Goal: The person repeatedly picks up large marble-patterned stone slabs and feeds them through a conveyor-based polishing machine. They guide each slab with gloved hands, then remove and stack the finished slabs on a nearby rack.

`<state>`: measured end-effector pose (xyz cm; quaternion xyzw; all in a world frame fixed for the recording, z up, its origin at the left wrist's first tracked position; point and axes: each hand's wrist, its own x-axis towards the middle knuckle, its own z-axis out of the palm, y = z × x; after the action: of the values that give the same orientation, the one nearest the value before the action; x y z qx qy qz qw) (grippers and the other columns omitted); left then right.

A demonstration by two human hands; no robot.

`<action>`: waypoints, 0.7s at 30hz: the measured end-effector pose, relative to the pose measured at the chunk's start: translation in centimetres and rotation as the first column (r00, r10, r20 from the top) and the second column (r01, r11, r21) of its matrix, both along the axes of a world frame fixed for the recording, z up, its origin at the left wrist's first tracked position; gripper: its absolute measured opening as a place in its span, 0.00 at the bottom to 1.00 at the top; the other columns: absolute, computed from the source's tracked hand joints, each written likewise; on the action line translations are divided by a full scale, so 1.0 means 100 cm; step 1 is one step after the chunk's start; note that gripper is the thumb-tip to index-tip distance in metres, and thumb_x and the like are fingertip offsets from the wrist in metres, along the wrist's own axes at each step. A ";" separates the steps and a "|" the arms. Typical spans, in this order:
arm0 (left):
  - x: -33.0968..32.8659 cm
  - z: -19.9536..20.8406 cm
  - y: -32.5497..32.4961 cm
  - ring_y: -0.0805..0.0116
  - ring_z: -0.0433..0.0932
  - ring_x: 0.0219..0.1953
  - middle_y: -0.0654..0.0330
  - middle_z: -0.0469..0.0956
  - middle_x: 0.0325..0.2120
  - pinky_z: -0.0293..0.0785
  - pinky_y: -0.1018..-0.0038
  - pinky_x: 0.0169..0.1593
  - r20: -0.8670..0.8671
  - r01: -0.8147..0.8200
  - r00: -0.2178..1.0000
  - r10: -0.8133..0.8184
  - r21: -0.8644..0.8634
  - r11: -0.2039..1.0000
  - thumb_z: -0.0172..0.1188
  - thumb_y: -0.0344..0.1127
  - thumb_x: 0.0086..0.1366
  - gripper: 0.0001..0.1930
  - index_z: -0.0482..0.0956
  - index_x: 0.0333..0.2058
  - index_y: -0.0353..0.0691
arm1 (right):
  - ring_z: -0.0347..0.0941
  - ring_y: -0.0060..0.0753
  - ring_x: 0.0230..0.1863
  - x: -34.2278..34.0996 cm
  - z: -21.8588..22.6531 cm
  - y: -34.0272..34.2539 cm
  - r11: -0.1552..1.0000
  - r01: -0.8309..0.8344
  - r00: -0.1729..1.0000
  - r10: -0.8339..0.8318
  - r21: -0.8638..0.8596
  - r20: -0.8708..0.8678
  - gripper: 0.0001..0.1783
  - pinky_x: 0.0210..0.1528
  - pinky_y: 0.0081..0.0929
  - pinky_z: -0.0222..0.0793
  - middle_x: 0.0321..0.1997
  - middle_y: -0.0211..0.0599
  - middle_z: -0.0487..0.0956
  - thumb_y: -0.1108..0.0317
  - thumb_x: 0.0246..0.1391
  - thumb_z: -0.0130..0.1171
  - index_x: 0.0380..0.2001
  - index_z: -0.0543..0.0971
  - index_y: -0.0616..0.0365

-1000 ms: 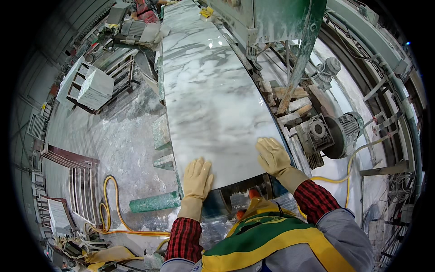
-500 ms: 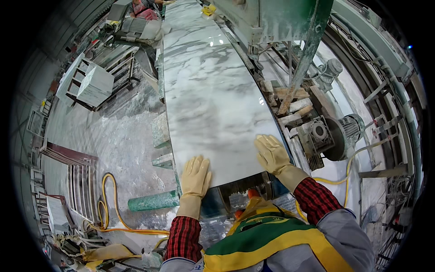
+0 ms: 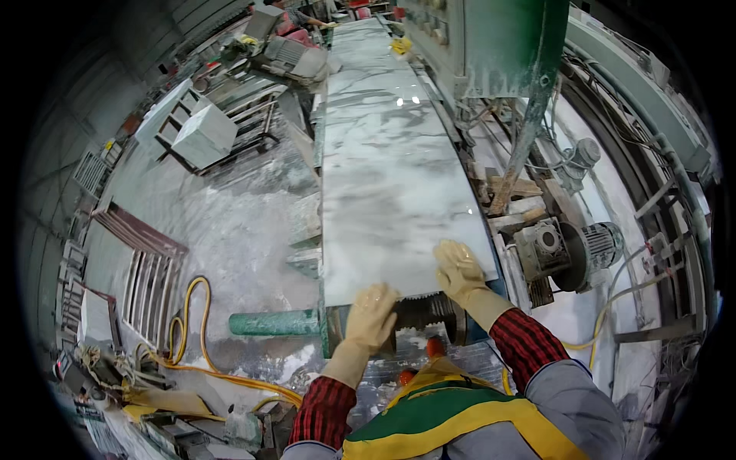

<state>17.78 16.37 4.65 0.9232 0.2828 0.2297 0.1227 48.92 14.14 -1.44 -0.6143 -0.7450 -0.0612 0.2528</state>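
A long, glossy white marble slab with grey veins lies lengthwise on a conveyor in front of me. Pale rubber gloves cover both hands. My left hand rests at the slab's near edge, fingertips on its top and palm hanging back over the gap. Near the right corner, my right hand lies flat on the slab with fingers stretched out. Below the near edge shows a dark roller, partly covered by the slab.
A green tube sticks out left of the conveyor. Yellow hose loops over the floor. A motor and stone offcuts flank the right side beneath a green machine housing. A person is at the far left end.
My left hand has slid back and rightward, off the slab's left part to its near edge. The right hand stays by the right corner. The whole view has shifted, moving the scene rightward.
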 end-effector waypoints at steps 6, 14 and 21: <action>-0.075 -0.007 -0.075 0.34 0.74 0.65 0.40 0.76 0.64 0.70 0.47 0.69 -0.112 0.074 0.990 -0.087 -0.117 0.990 0.66 0.35 0.72 0.23 0.78 0.63 0.37 | 0.75 0.55 0.65 -0.141 0.008 0.031 0.935 -0.316 0.942 0.329 0.160 -0.062 0.25 0.72 0.50 0.68 0.61 0.50 0.81 0.58 0.58 0.62 0.56 0.81 0.59; -0.141 -0.019 -0.123 0.34 0.79 0.62 0.37 0.79 0.63 0.75 0.48 0.65 -0.031 -0.264 0.964 0.262 -0.167 0.950 0.69 0.32 0.71 0.26 0.77 0.67 0.38 | 0.76 0.47 0.57 -0.220 -0.001 0.091 0.909 -0.417 0.885 0.403 -0.013 -0.231 0.15 0.65 0.44 0.71 0.53 0.40 0.80 0.62 0.66 0.50 0.50 0.81 0.51; -0.104 -0.005 -0.097 0.31 0.76 0.68 0.32 0.77 0.66 0.73 0.48 0.71 -0.059 -0.254 0.967 0.247 -0.216 0.943 0.70 0.33 0.72 0.28 0.76 0.69 0.40 | 0.77 0.46 0.59 -0.165 0.014 0.072 0.826 -0.503 0.836 0.539 0.253 -0.097 0.13 0.66 0.43 0.72 0.53 0.39 0.82 0.63 0.65 0.56 0.50 0.82 0.49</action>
<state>7.40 6.67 4.10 0.8637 0.4236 0.1961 0.1901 32.39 21.38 -0.07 -0.3582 -0.8499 -0.0200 0.3859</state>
